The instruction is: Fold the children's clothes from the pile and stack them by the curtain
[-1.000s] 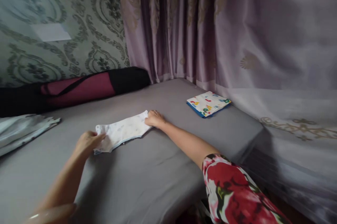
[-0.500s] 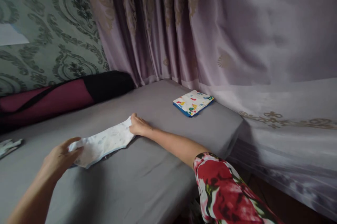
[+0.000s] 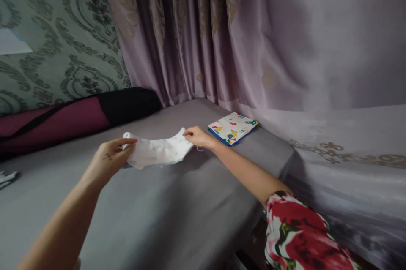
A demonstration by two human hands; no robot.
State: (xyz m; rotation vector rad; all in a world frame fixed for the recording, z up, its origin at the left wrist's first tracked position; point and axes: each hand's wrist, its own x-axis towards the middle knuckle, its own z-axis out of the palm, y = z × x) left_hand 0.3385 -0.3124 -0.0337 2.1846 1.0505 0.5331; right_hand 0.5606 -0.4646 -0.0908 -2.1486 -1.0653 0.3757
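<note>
A small white piece of folded fabric (image 3: 158,151), faintly patterned and edged in light blue, hangs between my two hands above the bed. My left hand (image 3: 114,156) pinches its left end between thumb and fingers. At the upper right corner, my right hand (image 3: 198,137) grips the cloth with closed fingertips. The fabric sags a little in the middle; whether it is a garment I cannot tell. Just beyond my right hand lies a neatly folded cloth (image 3: 233,128), white with colourful prints and a blue underside.
A grey sheet (image 3: 152,219) covers the bed. Along the wall lies a long maroon and black bag (image 3: 127,107). Mauve curtains (image 3: 203,42) hang behind the far corner and right side. Another piece of cloth (image 3: 8,179) lies at the left edge.
Both hands have carried the white fabric to the right and farther over the bed, towards the folded printed cloth. It now sags between them.
</note>
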